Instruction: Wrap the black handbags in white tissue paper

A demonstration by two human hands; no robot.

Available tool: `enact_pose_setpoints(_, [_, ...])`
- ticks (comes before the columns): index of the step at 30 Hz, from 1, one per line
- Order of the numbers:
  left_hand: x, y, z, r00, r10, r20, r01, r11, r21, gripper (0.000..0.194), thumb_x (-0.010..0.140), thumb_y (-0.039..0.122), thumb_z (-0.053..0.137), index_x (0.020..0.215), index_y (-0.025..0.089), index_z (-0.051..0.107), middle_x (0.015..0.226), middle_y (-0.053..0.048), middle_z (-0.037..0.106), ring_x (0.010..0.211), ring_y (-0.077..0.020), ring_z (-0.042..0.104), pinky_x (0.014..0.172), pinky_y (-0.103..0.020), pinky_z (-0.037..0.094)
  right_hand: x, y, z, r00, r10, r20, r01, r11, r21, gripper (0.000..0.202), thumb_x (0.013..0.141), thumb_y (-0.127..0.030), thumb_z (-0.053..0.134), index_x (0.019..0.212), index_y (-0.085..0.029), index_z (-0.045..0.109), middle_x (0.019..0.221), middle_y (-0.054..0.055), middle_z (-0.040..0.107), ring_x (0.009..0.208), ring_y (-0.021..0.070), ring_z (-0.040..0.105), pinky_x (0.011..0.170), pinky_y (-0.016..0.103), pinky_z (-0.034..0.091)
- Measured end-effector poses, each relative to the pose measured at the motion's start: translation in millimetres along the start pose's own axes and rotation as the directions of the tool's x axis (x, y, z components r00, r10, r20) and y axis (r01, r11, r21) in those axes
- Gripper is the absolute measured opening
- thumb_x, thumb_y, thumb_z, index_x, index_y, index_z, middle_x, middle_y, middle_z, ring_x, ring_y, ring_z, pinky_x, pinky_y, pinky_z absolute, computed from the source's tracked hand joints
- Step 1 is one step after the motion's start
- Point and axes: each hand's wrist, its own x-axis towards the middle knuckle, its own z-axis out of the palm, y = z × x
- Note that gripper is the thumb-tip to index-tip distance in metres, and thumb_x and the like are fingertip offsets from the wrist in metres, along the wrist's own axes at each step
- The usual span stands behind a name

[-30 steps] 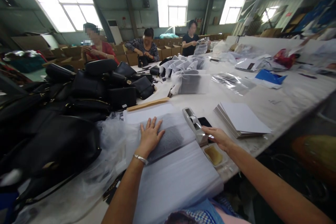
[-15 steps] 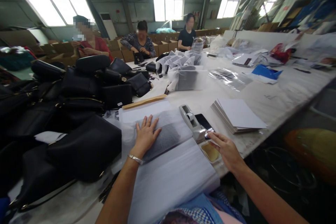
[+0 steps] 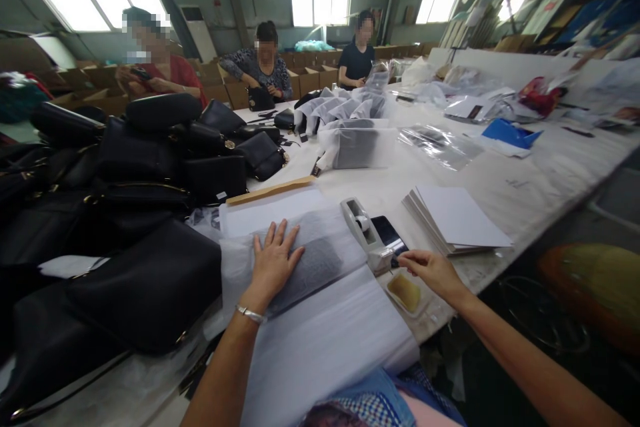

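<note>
My left hand lies flat with its fingers spread on a dark, flat item that shows through thin white tissue paper. At the front end of a grey tape dispenser, my right hand has thumb and fingers pinched together. Whatever sits in that pinch is too small to make out. Behind the dispenser is a dark phone. Just below the right fingers, a small tray holds a yellowish sponge-like pad.
Black handbags are heaped along the left. White boards are stacked on the right. Farther back are a tissue-wrapped bag, clear plastic sleeves and a blue packet. Several people work across the table.
My right hand's fingers have closed into a tighter pinch by the dispenser's end. My left hand keeps its place on the tissue. The view has shifted slightly.
</note>
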Motion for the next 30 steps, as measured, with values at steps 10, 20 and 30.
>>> enact_pose_setpoints(10, [2.1, -2.1, 2.5, 1.0, 0.007, -0.013, -0.007, 1.0, -0.004, 0.053, 0.099, 0.048, 0.04, 0.149, 0.031, 0.037, 0.16, -0.007, 0.029, 0.147, -0.0339, 0.023, 0.11, -0.069, 0.026, 12.0, -12.9, -3.1, 0.995, -0.076, 0.067, 0.089, 0.97, -0.227, 0.033, 0.076, -0.051, 0.064, 0.081, -0.02, 0.076, 0.071, 0.003, 0.073, 0.065, 0.0185, 0.064, 0.062, 0.028, 0.046])
enact_pose_setpoints(20, [2.9, -2.2, 2.0, 1.0, 0.007, -0.013, -0.007, 1.0, 0.002, 0.053, 0.099, 0.049, 0.039, 0.148, 0.031, 0.037, 0.16, -0.006, 0.029, 0.147, -0.0339, 0.024, 0.11, -0.069, 0.026, 6.0, -4.7, 6.0, 0.996, -0.075, -0.058, 0.058, 0.966, -0.252, 0.03, 0.077, -0.05, 0.063, 0.081, -0.022, 0.074, 0.079, 0.003, 0.076, 0.071, 0.0211, 0.067, 0.066, 0.03, 0.047])
enact_pose_setpoints(30, [2.4, -3.7, 3.2, 1.0, 0.012, -0.004, -0.012, 1.0, -0.006, 0.052, 0.099, 0.048, 0.037, 0.149, 0.031, 0.037, 0.161, -0.007, 0.028, 0.147, -0.034, 0.024, 0.11, -0.069, 0.025, -23.1, 15.5, -1.8, 0.976, -0.126, -0.175, 0.053, 0.928, -0.37, 0.029, 0.084, -0.047, 0.056, 0.081, -0.023, 0.073, 0.084, 0.006, 0.076, 0.079, 0.0259, 0.069, 0.073, 0.037, 0.051])
